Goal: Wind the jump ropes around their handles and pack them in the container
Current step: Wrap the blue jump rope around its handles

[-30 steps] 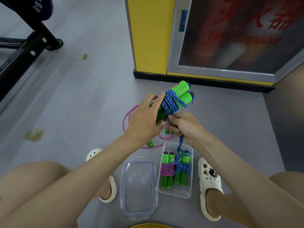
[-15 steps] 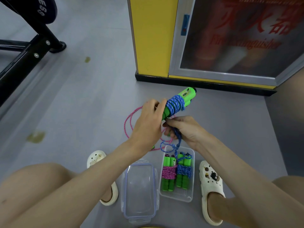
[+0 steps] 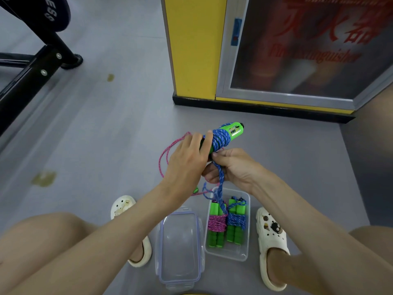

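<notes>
- Cord: blue rope point(image 3: 221, 139) is thin braided line, soft and limp. Judged light, with enough tooth in the braid for turns to bite under tension and slacken if let go.
- Green handles point(image 3: 234, 129) are held as a pair above the floor, ahead of the knees, with the blue coil round their middle. The grips look like foam over a stiff core, and a small counter window shows near one tip.
- Left hand point(image 3: 187, 160) has its fingers curled round the lower ends of the handles.
- Right hand point(image 3: 234, 167) pinches the cord just under the coil. The free end trails down over the far end of the container point(image 3: 229, 253).
- Hold: best at the handle ends, clear of the coil. The last turns likely need a steady pull and a tuck.
- Container sits open on the floor between the sandals point(image 3: 272, 248). A pink-wound pair point(image 3: 217, 223) and a blue-wound pair point(image 3: 236, 221) lie side by side across most of its width, so a third bundle probably has to ride on top.
- Lid point(image 3: 179, 245) lies just beside the container's left wall.
- Pink rope point(image 3: 168, 150) lies loose on the floor past the left hand. It is a possible snag.
- Room: open floor to the left. The cabinet point(image 3: 191, 50) and black frame point(image 3: 27, 77) stand well apart.
</notes>
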Demonstrator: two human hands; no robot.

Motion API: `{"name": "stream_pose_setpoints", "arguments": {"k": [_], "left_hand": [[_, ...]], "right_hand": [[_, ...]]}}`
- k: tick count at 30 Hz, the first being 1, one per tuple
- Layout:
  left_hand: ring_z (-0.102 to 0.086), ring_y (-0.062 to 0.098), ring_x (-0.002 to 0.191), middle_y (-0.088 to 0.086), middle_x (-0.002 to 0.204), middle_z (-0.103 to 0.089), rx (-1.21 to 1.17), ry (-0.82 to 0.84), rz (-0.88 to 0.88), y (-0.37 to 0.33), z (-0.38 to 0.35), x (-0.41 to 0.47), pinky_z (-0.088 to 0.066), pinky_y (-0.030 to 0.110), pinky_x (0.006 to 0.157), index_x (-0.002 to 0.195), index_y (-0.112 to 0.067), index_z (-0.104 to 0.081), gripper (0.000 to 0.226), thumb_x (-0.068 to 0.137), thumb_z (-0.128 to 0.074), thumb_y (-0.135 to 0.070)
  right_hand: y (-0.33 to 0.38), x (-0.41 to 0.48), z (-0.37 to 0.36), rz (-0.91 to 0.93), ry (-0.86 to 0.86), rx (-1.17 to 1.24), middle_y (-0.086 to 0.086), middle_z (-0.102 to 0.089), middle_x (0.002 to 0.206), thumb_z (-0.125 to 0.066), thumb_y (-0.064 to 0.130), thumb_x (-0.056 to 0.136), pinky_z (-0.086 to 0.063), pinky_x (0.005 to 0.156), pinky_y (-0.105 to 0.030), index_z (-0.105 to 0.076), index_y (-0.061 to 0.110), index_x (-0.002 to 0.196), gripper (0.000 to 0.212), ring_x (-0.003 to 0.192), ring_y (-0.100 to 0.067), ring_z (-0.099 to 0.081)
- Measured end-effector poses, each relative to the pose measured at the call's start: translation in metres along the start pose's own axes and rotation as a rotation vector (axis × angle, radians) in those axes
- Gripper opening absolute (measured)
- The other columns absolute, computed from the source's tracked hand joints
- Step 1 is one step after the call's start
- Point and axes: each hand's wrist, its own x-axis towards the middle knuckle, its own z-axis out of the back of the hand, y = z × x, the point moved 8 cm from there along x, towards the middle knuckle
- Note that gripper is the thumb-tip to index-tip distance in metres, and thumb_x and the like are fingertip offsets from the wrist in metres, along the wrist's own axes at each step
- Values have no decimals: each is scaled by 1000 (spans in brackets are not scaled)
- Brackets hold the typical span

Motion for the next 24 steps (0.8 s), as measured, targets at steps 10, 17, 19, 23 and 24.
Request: {"name": "stream_pose_setpoints", "arguments": {"k": [10,17,19,23,24], "left_hand": [[-61,28,76,17,91,-62,48,-86,-59,-4,3,-1,-52,34,64,123,10,-57,56,67,-66,7],[-63,36,93,23,103,-61,-7,-98,-68,-2,-3,0,-52,47,86,127,9,-52,43,86,-47,-2],[-63,36,97,22,107,-60,-29,-84,-59,-2,-6,-1,-50,50,91,130,8,-46,50,84,-29,-1],[-44,39,120,20,127,-37,-227,4,-131,-12,-19,-10,-42,55,98,138,8,-31,70,71,-24,-7],[-38,40,124,18,130,-34,-276,26,-151,-15,-22,-12,-39,54,101,139,9,-30,73,69,-23,-8]], "right_hand": [[4,2,-3,24,84,76,-12,-66,72,-37,-9,96,-58,64,-27,-59,1,86,26,59,-17,-67],[10,-1,0,48,107,125,-8,-64,66,-38,-5,96,-38,41,-17,-56,-4,95,18,42,-9,-49],[8,2,4,59,88,103,-4,-56,60,-42,10,98,-21,40,-16,-55,0,93,16,39,-4,-30],[6,4,19,64,-68,25,-3,-51,55,-52,52,86,-13,43,-22,-55,11,82,41,38,-6,-23],[5,5,23,70,-109,11,-3,-50,53,-53,54,86,-14,42,-22,-55,12,81,43,37,-7,-22]]}}
